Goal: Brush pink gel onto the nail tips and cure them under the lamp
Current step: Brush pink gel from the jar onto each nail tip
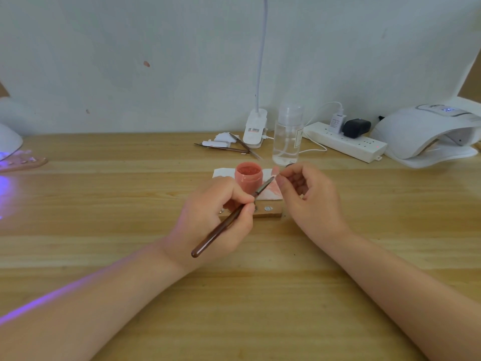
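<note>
At the middle of the wooden table [104, 204], an open jar of pink gel [248, 174] stands on a stained tissue [270, 191]. The left hand [216, 220] grips a brush [229, 220], its bristles touching a nail tip [275, 171] pinched by the right hand [309, 196]. Farther back stands a clear bottle [287, 136], partly filled with liquid; a curing lamp [426, 134] sits far right.

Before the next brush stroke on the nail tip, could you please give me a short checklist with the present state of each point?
1. Brush held firmly: ok, the left hand grips its handle.
2. Nail tip held steady: ok, the right hand pinches it between fingertips.
3. Bristles meet the nail tip: ok, they appear to touch it.
4. Gel jar open and near: ok, lid off, just behind the left hand.
5. Enough gel on the bristles: cannot tell, too small.
6. Curing lamp on: ok, purple light shines from it at the left edge.
</note>
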Tool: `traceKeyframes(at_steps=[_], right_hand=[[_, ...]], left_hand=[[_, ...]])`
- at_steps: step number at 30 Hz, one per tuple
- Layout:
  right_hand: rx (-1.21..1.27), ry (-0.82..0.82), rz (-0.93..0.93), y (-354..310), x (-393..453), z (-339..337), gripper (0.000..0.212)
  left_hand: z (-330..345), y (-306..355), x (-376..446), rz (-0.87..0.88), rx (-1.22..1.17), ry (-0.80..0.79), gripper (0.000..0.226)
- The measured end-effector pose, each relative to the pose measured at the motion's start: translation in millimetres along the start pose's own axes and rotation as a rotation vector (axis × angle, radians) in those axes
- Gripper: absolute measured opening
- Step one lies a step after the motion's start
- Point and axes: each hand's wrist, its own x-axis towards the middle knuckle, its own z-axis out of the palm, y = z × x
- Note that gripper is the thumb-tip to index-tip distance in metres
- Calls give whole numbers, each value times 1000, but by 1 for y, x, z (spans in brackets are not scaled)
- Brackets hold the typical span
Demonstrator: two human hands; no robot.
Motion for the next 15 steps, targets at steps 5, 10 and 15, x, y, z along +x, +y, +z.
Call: traceKeyframes(at_steps=[5, 10, 15], right_hand=[[-22, -14, -10, 0, 0, 0, 11], [-30, -27, -19, -1, -1, 0, 6], [-34, -24, -16, 0, -1, 0, 5]], left_hand=[[1, 2, 2, -98, 2, 37, 6], [4, 1, 4, -99, 30, 0, 3], [2, 1, 1, -42, 31, -24, 14]])
